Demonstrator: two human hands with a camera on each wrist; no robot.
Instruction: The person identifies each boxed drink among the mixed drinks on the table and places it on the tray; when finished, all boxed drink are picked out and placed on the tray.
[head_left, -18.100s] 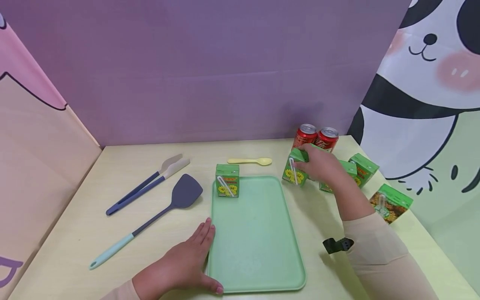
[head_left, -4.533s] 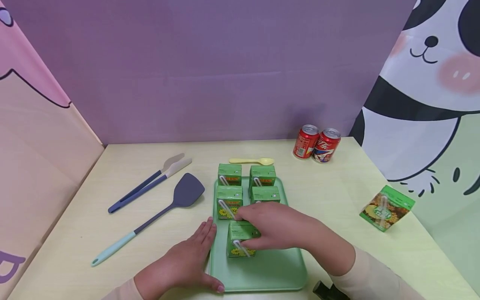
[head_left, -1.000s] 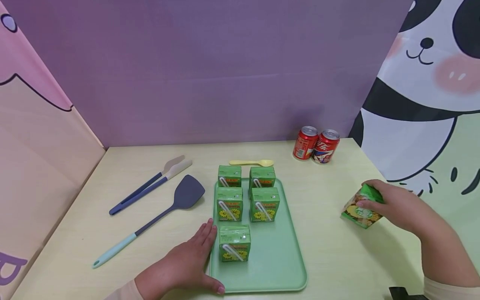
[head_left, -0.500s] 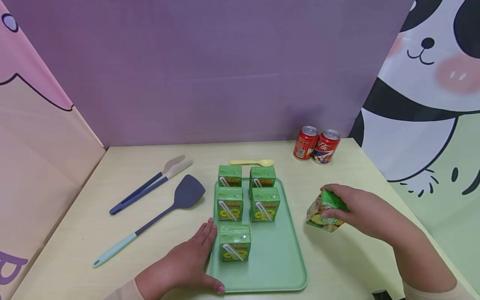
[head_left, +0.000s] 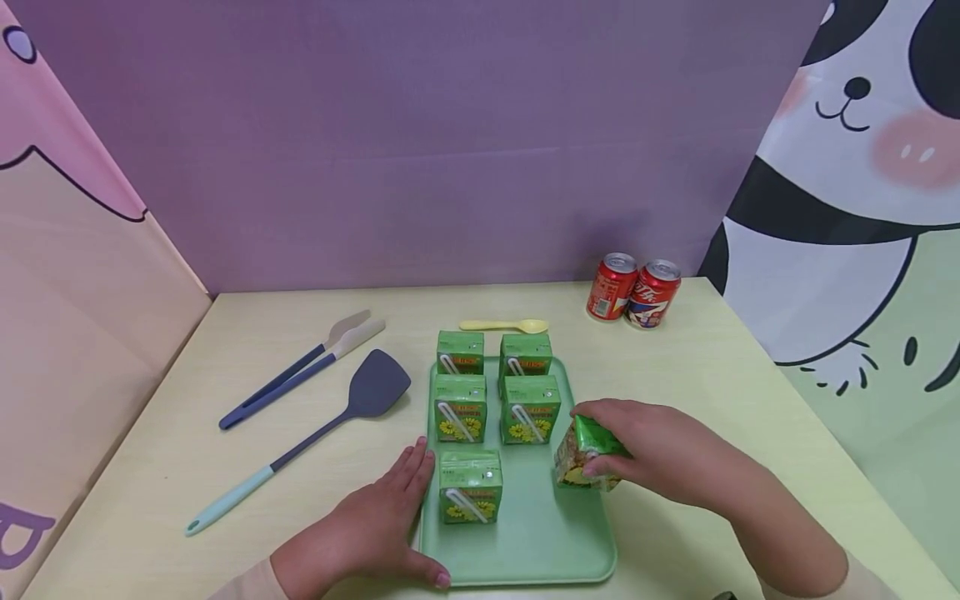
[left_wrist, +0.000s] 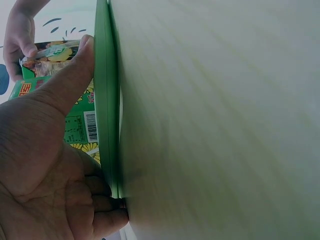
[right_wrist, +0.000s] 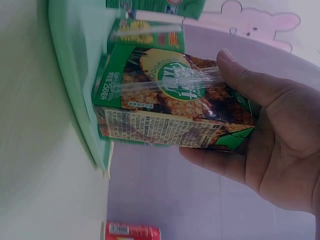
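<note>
My right hand (head_left: 648, 446) holds a green drink carton (head_left: 585, 457) with a pineapple picture, gripped near its top between thumb and fingers. In the right wrist view that pineapple carton (right_wrist: 170, 97) has a clear-wrapped straw on its front. It is over the right edge of a light green tray (head_left: 540, 546); I cannot tell whether it touches the tray. My left hand (head_left: 367, 521) rests against the tray's left edge, fingers extended and thumb at the near left corner. Several green cartons with yellow flowers stand upright on the tray, the nearest flower carton (head_left: 470, 487) alone in front.
Left of the tray lie a turner (head_left: 375, 385) with a pale blue handle and a pair of tongs (head_left: 300, 371). Behind the tray is a yellow spoon (head_left: 502, 326). Two red cans (head_left: 611, 287) stand at the back right, before a purple wall.
My right hand has carried the pineapple carton leftward from the table's right side to the tray. Earlier, the flower cartons came onto the tray. My left hand has stayed in place.
</note>
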